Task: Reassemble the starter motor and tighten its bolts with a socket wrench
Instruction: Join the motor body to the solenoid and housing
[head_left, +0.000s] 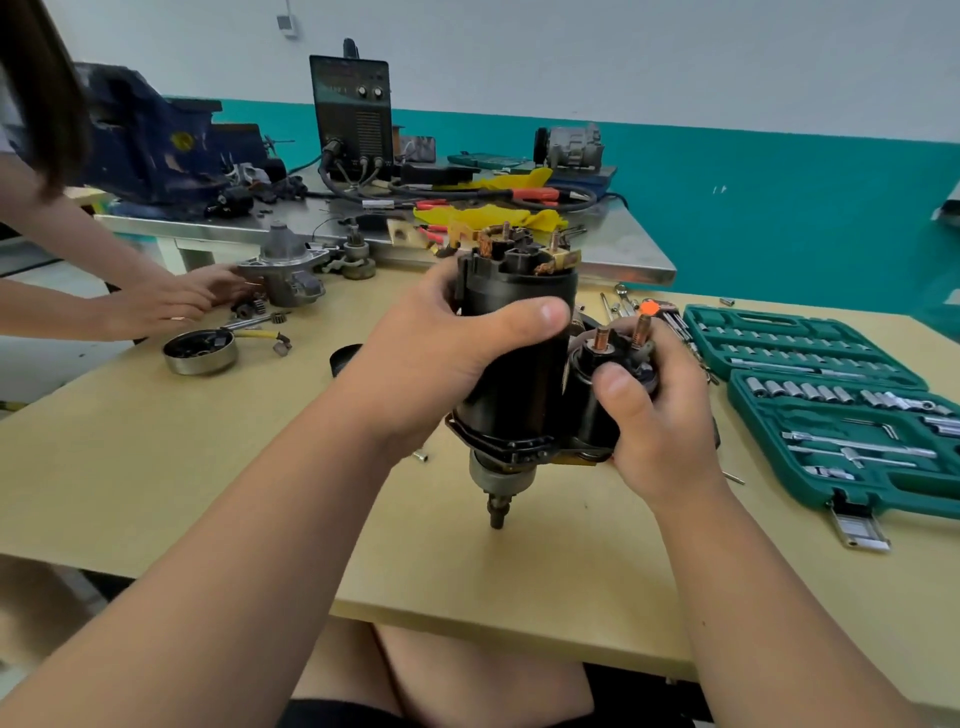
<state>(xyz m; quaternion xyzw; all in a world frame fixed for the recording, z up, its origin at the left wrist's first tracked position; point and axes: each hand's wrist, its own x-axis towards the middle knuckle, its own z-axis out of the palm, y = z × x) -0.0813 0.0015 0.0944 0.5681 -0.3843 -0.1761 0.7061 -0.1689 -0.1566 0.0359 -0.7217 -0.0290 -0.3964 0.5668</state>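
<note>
- Above a tan table (156, 467), a black starter motor (519, 374) is held upright with its shaft pointing down.
- The left hand (431, 364) wraps around the motor's body.
- The right hand (654, 415) grips the smaller solenoid (587, 415) at the motor's side.
- An open green socket set case (769, 457) lies to the right.
- Another person's hand (176, 306) touches a grey housing (285, 270) at far left.

Bare table (218, 467) left; socket case (831, 415) blocks the right

Black starter motor (519, 374), teal socket case (831, 410)
</note>
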